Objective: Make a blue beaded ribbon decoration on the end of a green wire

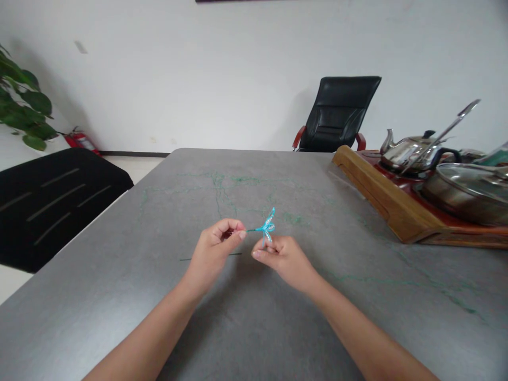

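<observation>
Nearest to me, the two forearms come in from about 7 and 5 o'clock. The left hand is closed in a pinch, thumb against fingers, on the thin green stem. I think this grip on the stem leaves the delicate part free, so it does not get crushed. The right hand has its fingers curled beside the lower petal; whether they pinch something thin there, I cannot tell. Probably it is kept so close in order to steady or shape the petal.

The blue ornament, with pale bead-like dots along its petals, is at the right end of the stem, between the hands and raised above the grey surface. Its petals point to about 1 and 6 o'clock, spread apart, so each one can be reached.

Under the left hand, a dark thin stick lies flat, partly hidden by that hand, near enough to be picked up easily.

Farther, at 2 o'clock, a wooden tray carries a lidded pan and a metal teapot, off to the side, which gives the hands room. Beyond the far edge, near 1 o'clock, is a black office chair.
</observation>
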{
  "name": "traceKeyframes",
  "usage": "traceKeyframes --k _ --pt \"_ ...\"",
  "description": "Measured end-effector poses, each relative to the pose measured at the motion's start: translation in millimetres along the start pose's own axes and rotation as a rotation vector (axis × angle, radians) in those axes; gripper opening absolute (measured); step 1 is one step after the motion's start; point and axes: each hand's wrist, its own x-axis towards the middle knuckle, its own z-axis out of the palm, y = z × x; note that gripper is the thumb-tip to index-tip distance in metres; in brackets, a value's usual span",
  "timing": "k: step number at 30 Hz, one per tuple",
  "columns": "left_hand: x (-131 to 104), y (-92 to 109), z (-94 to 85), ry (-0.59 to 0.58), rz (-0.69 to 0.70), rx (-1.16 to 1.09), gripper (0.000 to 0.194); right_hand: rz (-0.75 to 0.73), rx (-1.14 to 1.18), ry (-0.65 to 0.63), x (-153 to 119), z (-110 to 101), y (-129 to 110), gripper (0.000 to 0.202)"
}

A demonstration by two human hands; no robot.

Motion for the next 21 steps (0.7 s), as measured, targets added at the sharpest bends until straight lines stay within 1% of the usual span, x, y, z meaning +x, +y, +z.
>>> traceKeyframes --k 2,5,7,11,14,17,19,21 --pt "0.6 -0.4 0.3 0.043 0.007 0.032 0.012 -0.027 -0.066 0.003 -5.3 5.6 -6.0 0.019" --pt "0.1 -0.3 0.1 0.085 0.051 0.141 0.010 -0.094 -0.170 0.031 -13.4 9.3 -17.8 0.018" --pt "-1.2 -0.1 0.0 0.105 0.115 0.240 0.008 -0.153 -0.233 0.045 -18.1 8.6 -25.5 0.018" --pt "-4.3 0.1 1.1 0.116 0.304 0.467 0.008 -0.265 -0.303 0.073 -24.9 2.4 -36.9 0.019" --pt "-5.7 -0.2 2.6 0.069 0.426 0.589 0.009 -0.326 -0.336 0.121 -27.2 -4.7 -42.0 0.019" --pt "-6.1 0.1 3.5 -0.001 0.512 0.651 0.010 -0.353 -0.365 0.184 -27.7 -13.3 -44.1 0.019" --pt "-6.1 1.3 3.5 -0.083 0.550 0.671 0.011 -0.353 -0.383 0.215 -27.2 -19.7 -44.1 0.018" --pt "-6.2 3.4 3.3 -0.215 0.566 0.655 0.013 -0.342 -0.408 0.247 -26.0 -26.2 -43.4 0.017"
